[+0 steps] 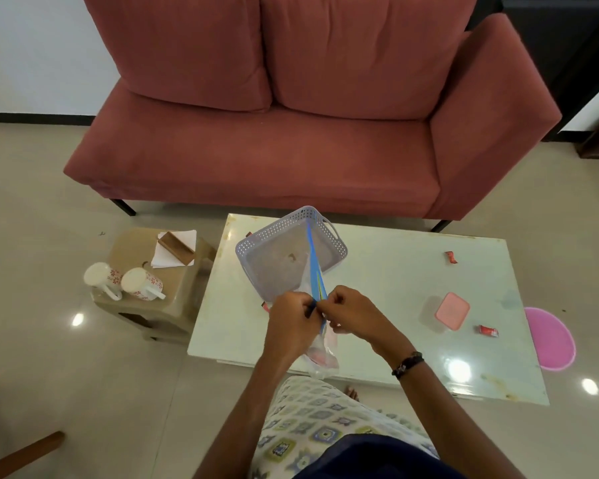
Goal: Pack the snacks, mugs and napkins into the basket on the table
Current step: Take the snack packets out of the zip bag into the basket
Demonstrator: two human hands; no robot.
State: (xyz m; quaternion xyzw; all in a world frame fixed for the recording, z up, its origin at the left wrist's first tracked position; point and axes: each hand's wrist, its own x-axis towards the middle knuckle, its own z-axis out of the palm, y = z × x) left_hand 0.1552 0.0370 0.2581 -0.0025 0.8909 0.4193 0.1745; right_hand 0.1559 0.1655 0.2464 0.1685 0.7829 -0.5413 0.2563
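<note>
From my head camera, my own hands hide most of what they hold: my left hand and my right hand are both pinched on the blue sealing strip of a clear zip bag, meeting just over the near edge of the table. The strip runs up from my fingers across the basket, so I see the bag edge-on and can barely follow its clear sides. Its lower part hangs below my hands, with something pinkish-red inside that I cannot make out. The pale perforated basket sits on the left part of the table, tilted in this view, and looks bare inside apart from a small brownish mark on its floor; my left hand covers its near corner, where a bit of red peeps out. To the right on the table lies a clear container with a pink lid, its contents too faint to read. A small red snack wrapper lies just beside it, another red snack wrapper farther back, well apart from the basket. On a low stool left of the table stand two white floral mugs, and behind them white napkins under a brown holder. A pink mat is half hidden behind the table's right end, and the red sofa beyond is cut off at the top.
</note>
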